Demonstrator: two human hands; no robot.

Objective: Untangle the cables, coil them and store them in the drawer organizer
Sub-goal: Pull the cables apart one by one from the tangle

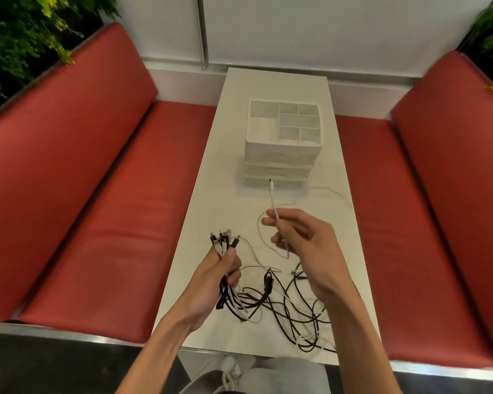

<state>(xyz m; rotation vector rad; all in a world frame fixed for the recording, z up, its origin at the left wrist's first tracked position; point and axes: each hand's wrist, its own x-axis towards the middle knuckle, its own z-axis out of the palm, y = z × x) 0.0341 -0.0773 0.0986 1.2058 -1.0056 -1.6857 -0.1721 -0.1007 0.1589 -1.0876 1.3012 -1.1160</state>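
Observation:
My left hand (224, 273) grips a bundle of black and white cable ends (222, 241), plugs pointing up. Their lengths trail down into a tangled heap of black and white cables (291, 305) on the white table (239, 115). My right hand (305, 240) pinches a single white cable (273, 199) near its plug, which points away toward the white drawer organizer (282, 155). That cable loops below my fingers and also runs off to the right along the table. The organizer stands mid-table, its drawers shut and its open top split into several compartments.
Red padded benches (103, 211) flank the narrow table on both sides. Green plants (17, 32) stand at the back corners. A white wall closes the far end. Another white cable lies on my lap (231, 371) below the table's near edge.

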